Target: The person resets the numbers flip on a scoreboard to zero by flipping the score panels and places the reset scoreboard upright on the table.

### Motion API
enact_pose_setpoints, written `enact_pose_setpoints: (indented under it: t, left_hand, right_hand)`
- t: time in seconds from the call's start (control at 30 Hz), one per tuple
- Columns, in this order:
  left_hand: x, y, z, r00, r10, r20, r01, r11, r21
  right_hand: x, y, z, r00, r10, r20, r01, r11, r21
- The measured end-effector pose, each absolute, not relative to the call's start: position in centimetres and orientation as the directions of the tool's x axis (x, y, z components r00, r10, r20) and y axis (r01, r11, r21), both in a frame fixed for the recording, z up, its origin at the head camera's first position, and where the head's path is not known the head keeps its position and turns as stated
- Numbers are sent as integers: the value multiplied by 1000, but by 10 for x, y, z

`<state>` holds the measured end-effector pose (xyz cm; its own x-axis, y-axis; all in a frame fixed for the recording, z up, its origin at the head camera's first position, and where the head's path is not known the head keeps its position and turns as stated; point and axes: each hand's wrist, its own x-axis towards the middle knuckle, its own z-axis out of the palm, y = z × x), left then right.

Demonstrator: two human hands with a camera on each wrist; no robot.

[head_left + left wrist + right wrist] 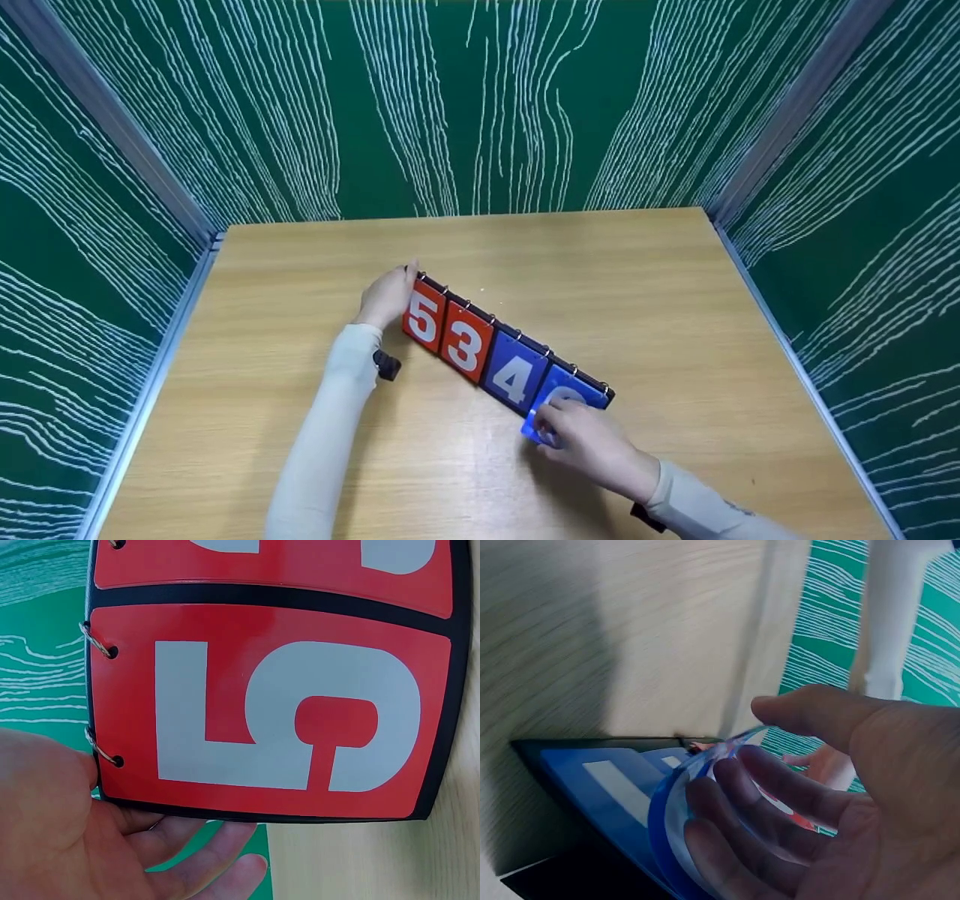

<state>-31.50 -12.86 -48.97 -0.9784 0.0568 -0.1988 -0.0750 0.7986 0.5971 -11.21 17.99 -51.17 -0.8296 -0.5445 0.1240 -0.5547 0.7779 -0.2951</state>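
A black flip scoreboard (478,385) stands slanted on the table, with red cards reading 5 and 3 on its left half and blue cards on its right. My left hand (386,298) holds its far left end; in the left wrist view, fingers pass behind the board beside the red 5 card (180,765). At the other end, my right hand (596,448) pinches the lower edge of the last blue number card (662,802) between thumb and fingers. That card bends up away from the board, and its digit is partly hidden. Beside it is the blue 4 card (512,373).
The light wood table (300,255) extends around the scoreboard. Green walls with white wavy lines (495,112) enclose its back and sides, with metal frame posts (795,112) at the corners. Metal rings (519,333) run along the board's top edge.
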Motion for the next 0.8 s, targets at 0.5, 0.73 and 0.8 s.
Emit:
enact_pose_setpoints:
  t: [0.5,0.73,0.8]
  left_hand:
    - [-315,-130,-492,-982,68,-174,-46,815,577]
    - [-315,-129,-491,-981,59,-187,-63,811,581]
    - [-316,-130,-491,-980,57,-190,-66,810,583]
  right_hand:
    - [-108,177,-517,-816,-532,226,-572,799,-186]
    - [-108,176,-515,-815,-533,227,-573,798,-186]
    - [-109,176,-515,-818,-530,224,-570,799,-192]
